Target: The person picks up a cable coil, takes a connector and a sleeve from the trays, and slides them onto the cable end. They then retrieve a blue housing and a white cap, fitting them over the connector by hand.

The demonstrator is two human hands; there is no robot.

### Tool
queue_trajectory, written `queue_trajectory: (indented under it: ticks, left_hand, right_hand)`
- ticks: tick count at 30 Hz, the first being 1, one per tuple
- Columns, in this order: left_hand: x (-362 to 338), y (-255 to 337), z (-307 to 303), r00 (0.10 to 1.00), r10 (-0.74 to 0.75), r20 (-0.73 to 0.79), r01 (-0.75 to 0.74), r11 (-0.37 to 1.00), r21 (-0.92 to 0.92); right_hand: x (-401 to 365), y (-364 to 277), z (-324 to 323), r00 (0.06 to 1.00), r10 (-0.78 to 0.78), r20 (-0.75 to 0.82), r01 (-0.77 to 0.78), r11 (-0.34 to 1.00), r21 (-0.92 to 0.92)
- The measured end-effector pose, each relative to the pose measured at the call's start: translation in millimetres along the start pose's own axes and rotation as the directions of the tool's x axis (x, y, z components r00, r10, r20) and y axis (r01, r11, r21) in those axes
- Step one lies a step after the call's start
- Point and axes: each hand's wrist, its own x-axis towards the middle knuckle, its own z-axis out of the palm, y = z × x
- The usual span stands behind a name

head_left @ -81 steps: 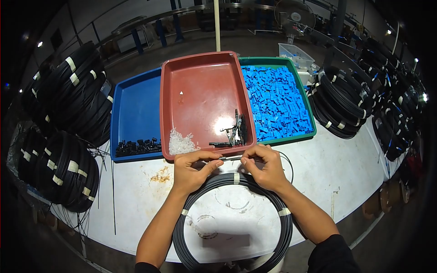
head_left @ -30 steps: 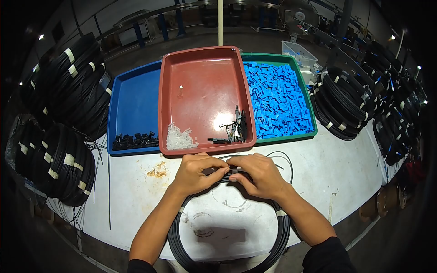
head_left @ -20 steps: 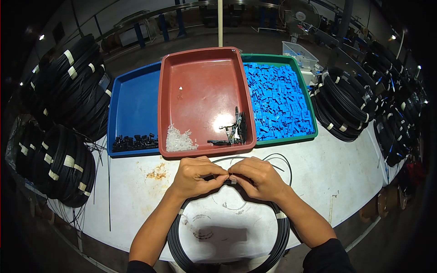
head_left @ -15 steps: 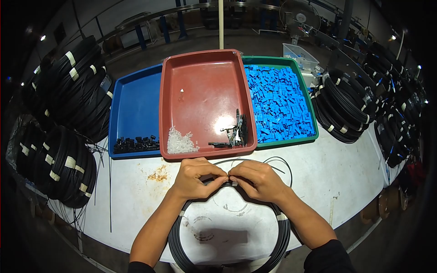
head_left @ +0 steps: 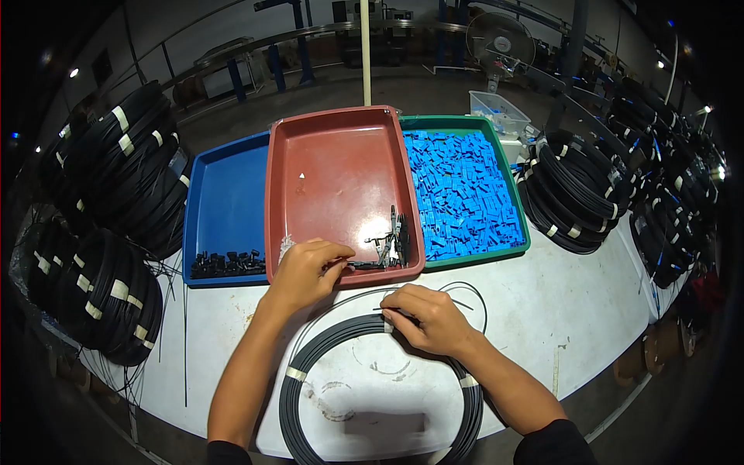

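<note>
A black cable coil [head_left: 293, 403], bound with pale tape, lies on the white table. My right hand [head_left: 425, 318] is at the coil's top, its fingers pinched on a thin cable end. Over the front edge of the red tray [head_left: 333, 170] is my left hand [head_left: 310, 267], thumb and forefinger together near black parts; whatever is between them is too small to make out. Black and silvery parts [head_left: 398, 240] lie in the tray's front right corner. My left hand mostly hides the small whitish pieces [head_left: 285, 245] at the front left.
A blue tray [head_left: 225, 194] with black pieces stands at the left, a green tray [head_left: 521, 225] of blue connectors [head_left: 465, 194] at the right. Stacked cable coils [head_left: 116, 163] rise on the left, more coils [head_left: 577, 194] on the right. Behind are a clear bin [head_left: 496, 112] and a fan.
My left hand has left my right hand and moved up and left to the red tray. My right hand stays by the coil's top. The view has shifted slightly.
</note>
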Motion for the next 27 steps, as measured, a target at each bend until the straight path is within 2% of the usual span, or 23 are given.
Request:
queue_trajectory:
  ticks: [1, 2, 3, 5, 9, 13, 16, 20, 26, 27]
  left_hand:
    - [7, -5, 0, 0.994, 0.068, 0.088, -0.075, 0.995, 0.071]
    - [13, -5, -1, 0.987, 0.048, 0.151, -0.062, 0.994, 0.087]
    - [20, -8, 0, 0.987, 0.050, 0.153, -0.064, 0.994, 0.085]
    - [34, -14, 4, 0.961, 0.103, 0.258, -0.139, 0.983, 0.123]
    - [52, -16, 19, 0.954, 0.095, 0.286, -0.114, 0.992, 0.051]
    - [59, -14, 36, 0.970, 0.095, 0.226, -0.103, 0.994, 0.026]
    - [61, -7, 44, 0.965, 0.069, 0.253, -0.107, 0.984, 0.141]
    - [60, -6, 56, 0.976, 0.003, 0.219, -0.040, 0.986, 0.164]
    - [55, -7, 54, 0.986, -0.063, 0.151, 0.056, 0.997, 0.051]
    - [54, -5, 51, 0.985, -0.093, 0.144, 0.101, 0.994, -0.049]
  right_hand:
    - [1, 0, 0, 1.000, 0.009, -0.027, -0.010, 1.000, -0.008]
    - [1, 1, -1, 0.999, 0.018, -0.031, -0.018, 1.000, -0.018]
    - [3, 2, -3, 0.999, 0.020, -0.033, -0.020, 1.000, -0.018]
    - [6, 5, -9, 0.998, 0.054, -0.029, -0.054, 0.999, -0.006]
    - [10, 15, -11, 0.991, 0.120, -0.058, -0.122, 0.992, -0.024]
    - [10, 18, -8, 0.991, 0.106, -0.083, -0.113, 0.990, -0.086]
    - [11, 17, -8, 0.991, 0.083, -0.101, -0.094, 0.990, -0.106]
    - [10, 20, -6, 0.989, 0.074, -0.131, -0.091, 0.988, -0.125]
    - [7, 19, -5, 0.985, 0.100, -0.140, -0.115, 0.988, -0.106]
    - [7, 20, -5, 0.986, 0.091, -0.141, -0.107, 0.989, -0.106]
